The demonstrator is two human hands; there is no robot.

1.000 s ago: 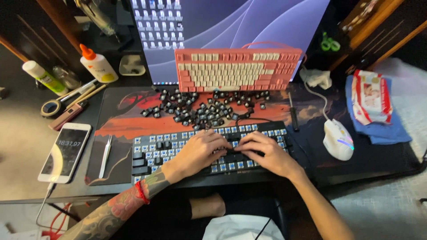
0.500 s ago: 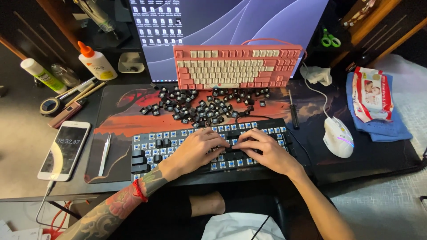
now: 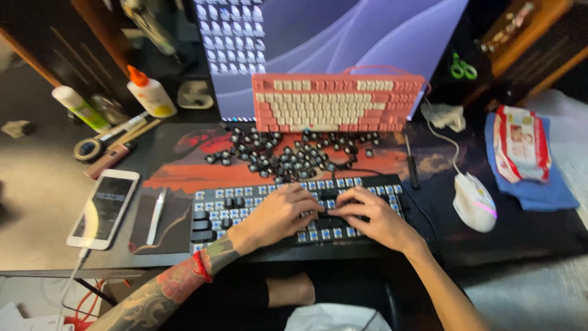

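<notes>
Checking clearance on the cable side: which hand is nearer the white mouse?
Right. The right hand rests on the black keyboard, just left of the white mouse. The left hand lies farther left on the keyboard, beyond the right one.

Keyboards at frame centre, tools and clutter to either side.

Both hands rest on the near keyboard (image 3: pixel 300 208) at lower centre; loose keycaps (image 3: pixel 288 153) lie behind it, a second keyboard (image 3: pixel 337 104) leans against the monitor (image 3: pixel 343 37) behind those. At left on the bench (image 3: pixel 37 178): phone (image 3: pixel 104 208), pen (image 3: pixel 156 208), tape roll (image 3: pixel 87 149), glue bottle (image 3: pixel 150 92). At right: mouse (image 3: pixel 474 202), wipes packet (image 3: pixel 520 144) on a cloth (image 3: pixel 545 196).
</notes>
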